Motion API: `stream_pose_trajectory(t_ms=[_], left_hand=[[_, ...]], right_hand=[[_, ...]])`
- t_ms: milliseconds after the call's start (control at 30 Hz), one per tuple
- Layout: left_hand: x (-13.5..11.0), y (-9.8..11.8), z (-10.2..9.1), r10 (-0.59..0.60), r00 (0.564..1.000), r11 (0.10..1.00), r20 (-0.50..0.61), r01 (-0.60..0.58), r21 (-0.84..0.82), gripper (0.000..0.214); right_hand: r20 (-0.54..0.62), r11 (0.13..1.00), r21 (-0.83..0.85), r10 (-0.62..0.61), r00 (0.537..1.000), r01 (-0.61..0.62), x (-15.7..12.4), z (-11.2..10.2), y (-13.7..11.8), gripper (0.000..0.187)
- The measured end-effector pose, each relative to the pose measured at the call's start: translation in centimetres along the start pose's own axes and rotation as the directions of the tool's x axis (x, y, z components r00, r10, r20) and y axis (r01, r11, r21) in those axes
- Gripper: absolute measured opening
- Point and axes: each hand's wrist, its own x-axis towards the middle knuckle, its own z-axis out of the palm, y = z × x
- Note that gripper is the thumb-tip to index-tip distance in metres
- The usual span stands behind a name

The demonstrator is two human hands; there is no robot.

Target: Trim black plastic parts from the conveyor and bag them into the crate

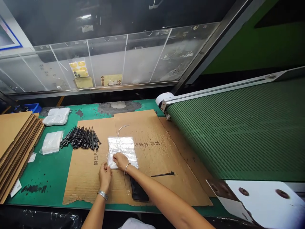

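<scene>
Bag: a clear plastic bag (pixel 122 148) lies flat on a corrugated cardboard sheet (pixel 152 149), mid-bench, creased and glinting.

Left hand: the left hand (pixel 105 176), under a metal link watch (pixel 102 194), sits at the bag's near left corner; whether it pinches the edge cannot be told.

Right hand: the right hand (pixel 121 161), with a thin bangle (pixel 127 168), lies on the bag's near part, fingers flat and not clamped.

Hands: just apart, both at 1 edge of the bag.

Handling: the film looks very light, soft and slippery; it would likely crease easily, so flat pressure or a hold at its edges seems best.

Nearby: a heap of slim black pointed rods (pixel 81 138) lies far left of the bag, and 1 single black rod (pixel 162 174) lies to its right. A flat black slab (pixel 139 190) lies near, under the right forearm. Folded white bags (pixel 52 142) sit on the green bench mat (pixel 30 178), beside stacked cardboard sheets (pixel 14 149). A green conveyor belt (pixel 238 127) runs along the right.
</scene>
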Motion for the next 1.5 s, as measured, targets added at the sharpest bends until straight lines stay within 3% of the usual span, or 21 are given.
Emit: stream_pose_trajectory(t_ms=[200,300,400,500,600,800,967,1000,1067,1133,1167,1267,1367,1500], left_hand=[[1.0,-0.2,0.8,0.033,0.994,0.976,0.108,-0.055,0.212,0.002],[0.8,0.4,0.7,0.083,0.990,0.948,0.114,-0.114,0.296,0.006],[0.3,1.3,0.4,0.211,0.973,0.906,0.089,-0.229,0.355,0.026],[-0.4,1.9,0.6,0.378,0.900,0.791,0.217,-0.436,0.429,0.033],[-0.6,1.7,1.2,0.434,0.823,0.698,0.365,-0.564,0.441,0.028],[-0.3,1.1,2.1,0.465,0.823,0.756,0.326,-0.561,0.337,0.021],[-1.5,3.7,0.6,0.506,0.855,0.834,0.110,-0.518,0.190,0.039],[-2.1,4.6,0.1,0.515,0.848,0.839,0.127,-0.529,0.130,0.043],[-3.4,6.4,-0.5,0.522,0.792,0.838,0.315,-0.546,-0.016,0.045],[-4.7,7.8,-0.8,0.484,0.740,0.840,0.468,-0.543,-0.009,0.028],[-5.3,8.2,-0.9,0.454,0.733,0.844,0.507,-0.536,0.019,0.019],[-6.4,8.6,-0.8,0.394,0.752,0.875,0.528,-0.483,0.035,0.026],[-7.0,8.5,-1.0,0.357,0.752,0.897,0.555,-0.441,0.021,0.031],[-7.5,8.9,-1.5,0.306,0.713,0.909,0.631,-0.416,0.030,0.035]], right_hand=[[-0.007,0.985,0.161,0.065,0.998,-0.063,0.3,-1.3,0.7,0.014],[-0.022,0.965,0.243,0.110,0.994,-0.101,0.2,-1.6,0.9,0.012],[-0.032,0.923,0.369,0.130,0.991,-0.110,0.1,-1.7,1.0,0.012],[-0.059,0.845,0.521,0.173,0.983,-0.117,0.3,-1.9,1.3,0.015],[-0.051,0.732,0.669,0.218,0.975,-0.129,0.9,-2.5,1.4,0.016],[0.018,0.449,0.890,0.127,0.992,-0.074,0.4,-5.0,0.6,0.036],[0.057,0.349,0.935,0.029,0.998,-0.063,-3.5,-5.9,-1.5,0.050],[0.064,0.341,0.938,0.010,0.998,-0.063,-4.4,-5.9,-1.9,0.050],[0.058,0.308,0.950,-0.002,0.998,-0.055,-6.2,-5.9,-2.7,0.049],[0.040,0.233,0.971,0.027,0.999,-0.045,-8.0,-6.1,-3.0,0.048],[0.037,0.184,0.982,0.041,0.998,-0.044,-8.8,-6.3,-3.0,0.047],[0.106,0.084,0.991,-0.008,0.994,-0.105,-11.3,-6.8,-2.1,0.046],[0.206,0.083,0.977,-0.123,0.971,-0.197,-13.5,-7.0,-0.7,0.045],[0.246,0.102,0.967,-0.141,0.959,-0.233,-15.8,-6.5,0.7,0.045]])
